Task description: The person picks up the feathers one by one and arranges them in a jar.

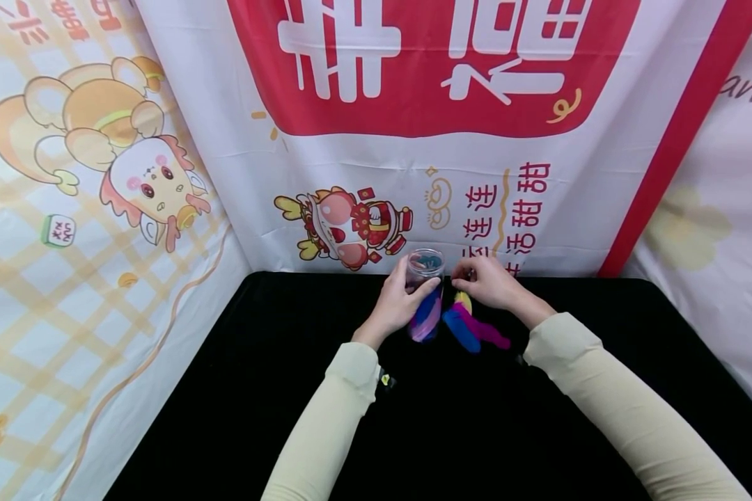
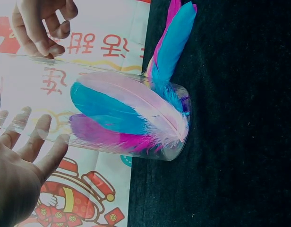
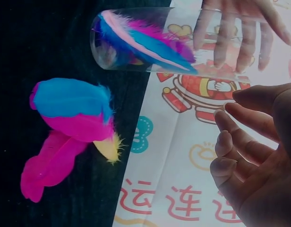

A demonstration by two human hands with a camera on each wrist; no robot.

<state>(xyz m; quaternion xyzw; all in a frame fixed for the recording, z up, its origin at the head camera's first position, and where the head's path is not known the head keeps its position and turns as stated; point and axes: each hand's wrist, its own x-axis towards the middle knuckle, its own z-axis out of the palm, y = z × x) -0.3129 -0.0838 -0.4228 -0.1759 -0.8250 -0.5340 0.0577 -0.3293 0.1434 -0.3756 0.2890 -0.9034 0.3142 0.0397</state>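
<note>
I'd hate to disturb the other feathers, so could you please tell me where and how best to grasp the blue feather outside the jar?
I'd pinch the blue feather lightly across its middle, by its long edges, bringing the right hand in from above and the right: it lies uncovered over a magenta feather, with the jar to its left.

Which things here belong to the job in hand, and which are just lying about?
Likely the job's:
clear jar, held by the left hand
feathers inside it
loose feathers beside it, near the right hand

Likely just surroundings:
black table
printed hangings
</note>
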